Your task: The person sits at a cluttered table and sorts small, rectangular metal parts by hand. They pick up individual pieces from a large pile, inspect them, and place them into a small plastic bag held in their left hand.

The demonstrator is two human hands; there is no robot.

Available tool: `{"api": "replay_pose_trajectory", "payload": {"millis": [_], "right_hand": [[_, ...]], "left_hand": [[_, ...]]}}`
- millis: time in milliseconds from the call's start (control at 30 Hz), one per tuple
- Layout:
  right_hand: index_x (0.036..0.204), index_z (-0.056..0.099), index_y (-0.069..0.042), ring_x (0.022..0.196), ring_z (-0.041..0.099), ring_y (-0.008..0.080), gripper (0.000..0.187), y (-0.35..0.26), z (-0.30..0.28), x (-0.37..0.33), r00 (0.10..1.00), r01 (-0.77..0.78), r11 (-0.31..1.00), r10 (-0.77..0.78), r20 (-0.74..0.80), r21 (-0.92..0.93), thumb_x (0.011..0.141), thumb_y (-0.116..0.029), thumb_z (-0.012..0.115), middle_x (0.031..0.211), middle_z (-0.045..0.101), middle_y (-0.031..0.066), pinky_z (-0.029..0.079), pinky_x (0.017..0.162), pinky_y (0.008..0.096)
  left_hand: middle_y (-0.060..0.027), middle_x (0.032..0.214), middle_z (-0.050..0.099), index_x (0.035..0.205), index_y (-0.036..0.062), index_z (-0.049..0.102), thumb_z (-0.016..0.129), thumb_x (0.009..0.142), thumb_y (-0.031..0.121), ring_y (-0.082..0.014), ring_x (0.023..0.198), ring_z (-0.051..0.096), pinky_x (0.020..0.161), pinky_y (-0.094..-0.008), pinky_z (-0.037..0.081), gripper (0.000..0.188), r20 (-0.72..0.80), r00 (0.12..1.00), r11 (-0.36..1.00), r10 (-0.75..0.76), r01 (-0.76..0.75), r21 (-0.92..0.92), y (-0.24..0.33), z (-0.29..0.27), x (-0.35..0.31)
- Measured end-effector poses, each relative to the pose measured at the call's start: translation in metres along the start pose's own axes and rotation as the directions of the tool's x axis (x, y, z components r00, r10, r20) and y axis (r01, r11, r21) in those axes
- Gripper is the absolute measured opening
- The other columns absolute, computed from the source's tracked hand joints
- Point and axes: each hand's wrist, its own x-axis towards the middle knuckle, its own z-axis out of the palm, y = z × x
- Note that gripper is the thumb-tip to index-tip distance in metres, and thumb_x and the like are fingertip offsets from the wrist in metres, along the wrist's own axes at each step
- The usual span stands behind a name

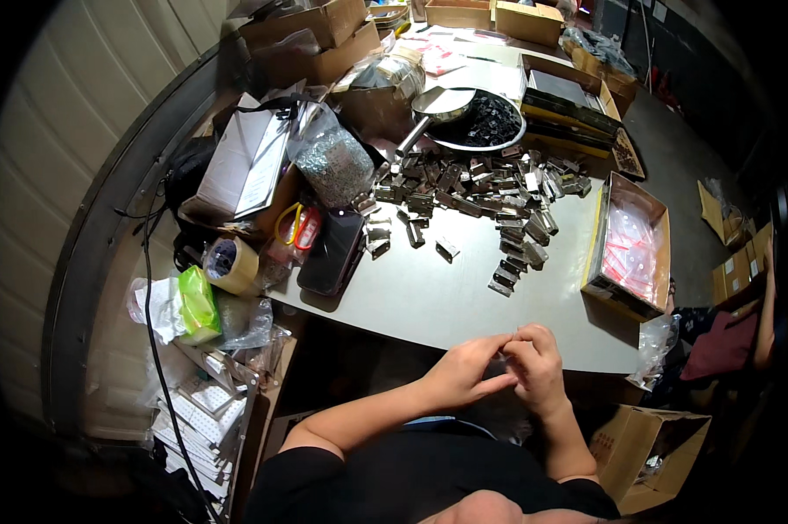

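From my remote station I look down on a pair of bare hands at the near edge of a pale, smooth-topped desk (394, 297). The left hand (465, 371) and the right hand (539, 367) meet at the fingertips, thumbs and fingers bent into a pinch; the fingers hide whatever may lie between, so I cannot tell whether either grips anything. Beyond them I see small, silvery, hinge-like metal pieces (477, 188), spread mid-desk, with a short row reaching toward the hands and one single piece (447, 250) lying apart. To the right stands an open cardboard box (625, 301) containing clear plastic bags with red edges (631, 240). Behind the metal pieces sits a round, light-rimmed bowl of black material (485, 122), a silver handled pan (444, 103) resting across its left side. At left I note a dark rectangular smartphone (331, 253).
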Motion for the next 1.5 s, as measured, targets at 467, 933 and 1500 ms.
{"api": "replay_pose_trajectory", "payload": {"millis": [467,933,1500], "right_hand": [[0.112,0.057,-0.005,0.074,0.063,0.0232,0.039,-0.039,-0.002,-0.019,0.944,-0.207,0.936,0.115,0.308,0.284,0.077,-0.005,0.075,0.087,0.060,0.0125,0.052,0.065,0.0322],[0.100,0.060,-0.002,0.072,0.060,0.0176,0.033,-0.053,0.003,-0.043,0.955,-0.296,0.922,0.294,0.044,0.250,0.073,-0.006,0.078,0.086,0.058,0.0097,0.050,0.063,0.0275],[0.099,0.066,-0.005,0.085,0.060,0.0285,0.027,-0.096,-0.007,-0.093,0.890,-0.250,0.968,0.221,0.400,0.022,0.075,-0.012,0.076,0.094,0.061,0.0115,0.050,0.073,0.0356]], "left_hand": [[-0.0009,0.083,0.058,0.092,0.0011,0.060,0.060,0.094,0.016,-0.0072,0.077,0.050,0.069,-0.0229,0.042,0.015,0.300,0.934,0.738,-0.196,0.342,-0.582,-0.029,-0.006,-0.057],[-0.0058,0.078,0.066,0.070,0.0019,0.061,0.074,0.079,-0.001,-0.0080,0.067,0.061,0.061,-0.0213,0.048,0.016,-0.134,0.953,0.619,-0.273,0.067,-0.783,-0.045,-0.028,-0.092],[-0.0107,0.079,0.065,0.090,0.0014,0.070,0.072,0.074,0.005,-0.0217,0.070,0.066,0.062,-0.0304,0.054,0.016,0.065,0.992,0.944,-0.105,0.120,-0.306,-0.027,0.042,-0.122]]}}
